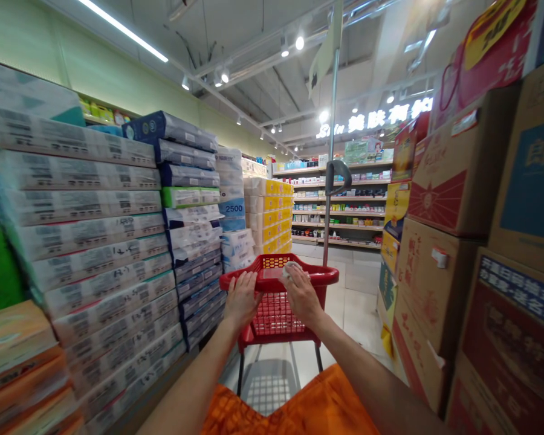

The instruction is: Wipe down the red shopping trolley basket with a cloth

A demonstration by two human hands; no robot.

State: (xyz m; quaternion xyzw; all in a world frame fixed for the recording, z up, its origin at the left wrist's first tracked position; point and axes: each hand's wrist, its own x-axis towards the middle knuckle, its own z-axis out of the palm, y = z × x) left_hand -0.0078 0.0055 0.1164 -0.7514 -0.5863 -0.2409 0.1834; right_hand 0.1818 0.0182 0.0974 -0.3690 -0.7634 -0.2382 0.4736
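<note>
A red plastic shopping cart (272,314) stands right in front of me in the aisle. My left hand (242,299) is closed over the left part of its red handle (320,276), fingers on top. Just right of the handle's middle, my right hand (300,296) is closed on a small, crumpled white cloth (292,268) and rests against the handle. The cloth could be a wipe or tissue; its lower part is hidden under my fingers. A tall metal pole (333,130) with a grey loop grip (338,177) rises behind the handle's right side.
Stacked white paper packs (100,223) and blue packs (194,235) line the left side. Yellow-and-white packs (272,211) stand farther ahead. Cardboard boxes (453,175) are piled high on the right. Pale floor tiles (358,326) lead towards shelves (340,205) of small goods.
</note>
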